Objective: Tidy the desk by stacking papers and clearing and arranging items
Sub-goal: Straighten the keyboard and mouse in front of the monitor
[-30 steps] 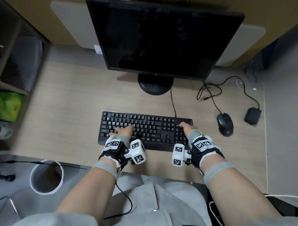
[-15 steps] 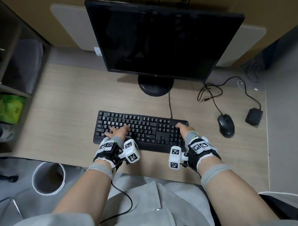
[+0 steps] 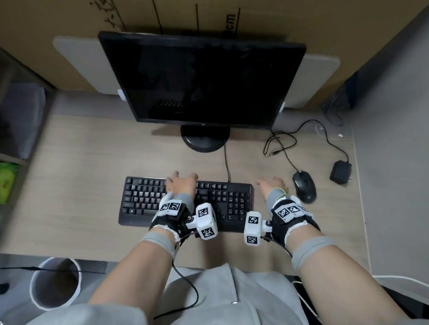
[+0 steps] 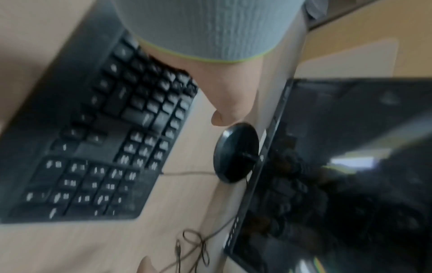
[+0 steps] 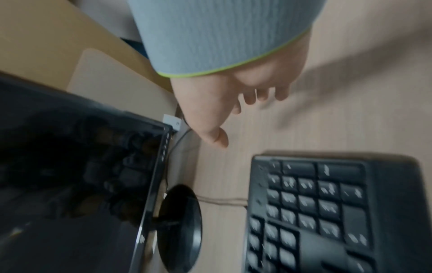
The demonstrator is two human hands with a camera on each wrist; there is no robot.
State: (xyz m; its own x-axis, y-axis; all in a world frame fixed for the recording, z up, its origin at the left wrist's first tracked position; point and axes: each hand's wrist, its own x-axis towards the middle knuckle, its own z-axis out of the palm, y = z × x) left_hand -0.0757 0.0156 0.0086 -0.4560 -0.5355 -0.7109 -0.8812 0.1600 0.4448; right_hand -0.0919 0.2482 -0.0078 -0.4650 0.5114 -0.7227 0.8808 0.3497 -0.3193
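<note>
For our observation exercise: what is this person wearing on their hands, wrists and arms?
Each forearm is bare below a pushed-up grey sleeve. A grey band circles each forearm, and a ribbed grey cuff with a lime edge sits at each wrist. Black wrist straps carry white blocks printed with black square markers. A thin black cable runs from the left strap. The left hand and right hand are bare.

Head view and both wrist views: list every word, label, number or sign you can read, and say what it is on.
"cm" on the cardboard panel behind the monitor; whatever comes before it is hidden.
Handwritten black marks at the panel's upper left: not legible.
Keyboard key legends: too small in the head view, smeared in both wrist views.
Small logo on the monitor's lower bezel: too small to read.
Black-and-white square marker patterns on the wrist units: patterns, not text.
Green package on the shelf: print blurred.
</note>
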